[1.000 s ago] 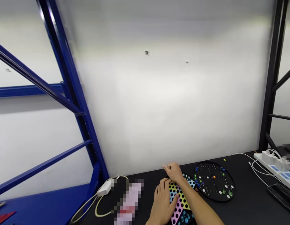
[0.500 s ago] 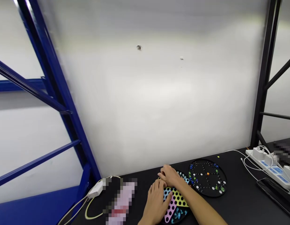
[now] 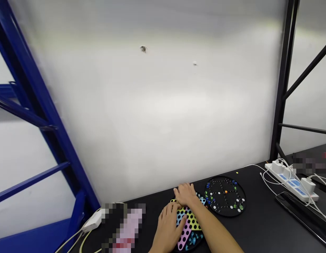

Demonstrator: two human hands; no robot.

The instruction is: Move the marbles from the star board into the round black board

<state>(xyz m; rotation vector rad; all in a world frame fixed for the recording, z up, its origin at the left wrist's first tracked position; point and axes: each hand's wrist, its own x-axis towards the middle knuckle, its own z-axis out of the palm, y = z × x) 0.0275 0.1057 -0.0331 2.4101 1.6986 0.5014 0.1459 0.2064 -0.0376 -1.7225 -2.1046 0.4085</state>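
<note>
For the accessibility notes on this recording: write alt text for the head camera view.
Two bare hands rest on a perforated board in yellow, pink and blue, the left hand at its near side and the right hand at its far edge. Beside it on a black tabletop lie a round black board holding marbles and a white power strip.

Overlapping plastic board wedges (image 3: 191,218), yellow, pink and blue, black-dotted, lying flat

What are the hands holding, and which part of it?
The left hand rests on the board's left side and the right hand on its far edge of a colourful dotted game board. I cannot tell whether either really grips it.
</note>
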